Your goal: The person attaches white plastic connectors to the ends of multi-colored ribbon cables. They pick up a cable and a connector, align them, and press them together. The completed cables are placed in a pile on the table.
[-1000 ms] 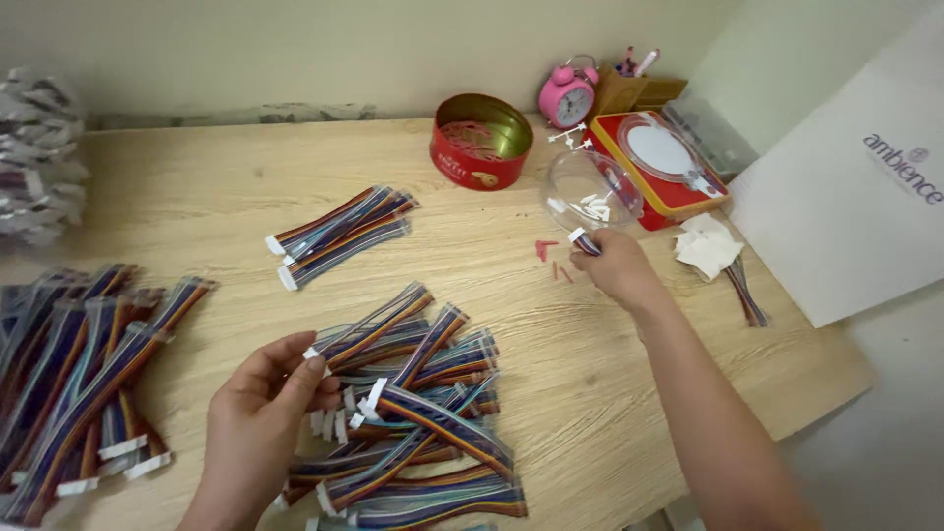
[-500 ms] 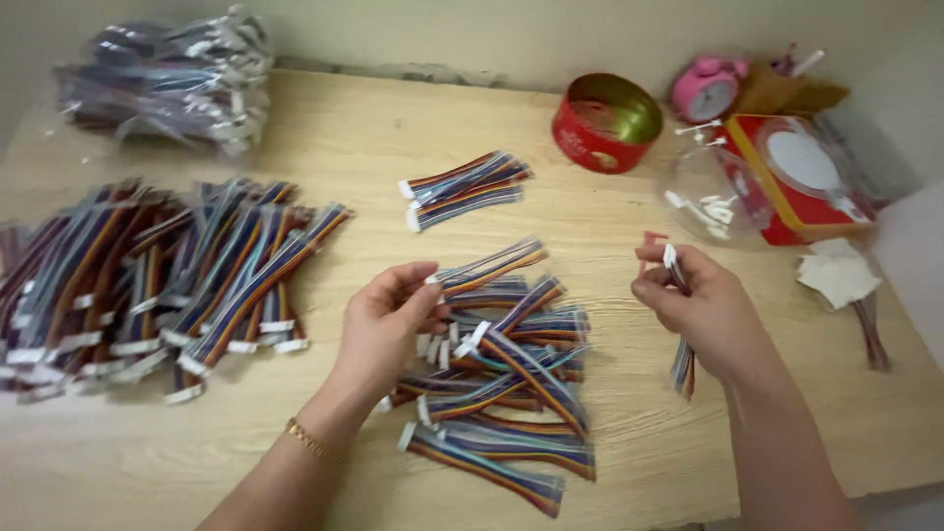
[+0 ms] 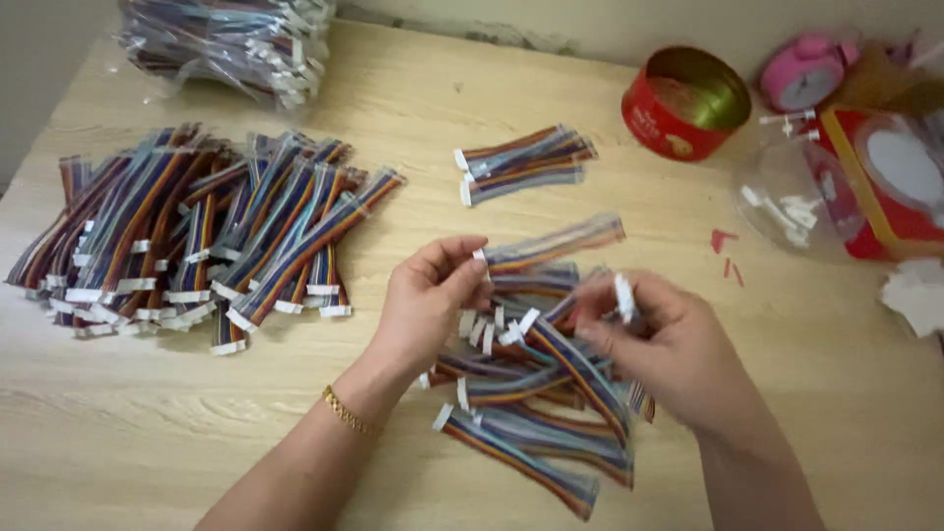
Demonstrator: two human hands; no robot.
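My left hand (image 3: pixel 425 305) pinches the white-connector end of a rainbow ribbon cable (image 3: pixel 556 243) that sticks out to the right above a loose pile of the same cables (image 3: pixel 536 398). My right hand (image 3: pixel 669 349) holds a small white connector (image 3: pixel 623 297) between its fingertips, just right of the left hand, and a short cable hangs below its palm. Both hands hover over the pile on the wooden table (image 3: pixel 413 452).
A large stack of ribbon cables (image 3: pixel 197 236) lies at the left, a bagged bundle (image 3: pixel 231 39) at the back. A small cable group (image 3: pixel 521 162), a red tin (image 3: pixel 688 103), a pink alarm clock (image 3: pixel 804 74), a clear container (image 3: pixel 787 197) and a red box (image 3: pixel 900 177) sit at the right.
My right hand has come in from the clear container to the pile with a white connector. The left hand has lifted one cable's end. The view has swung left.
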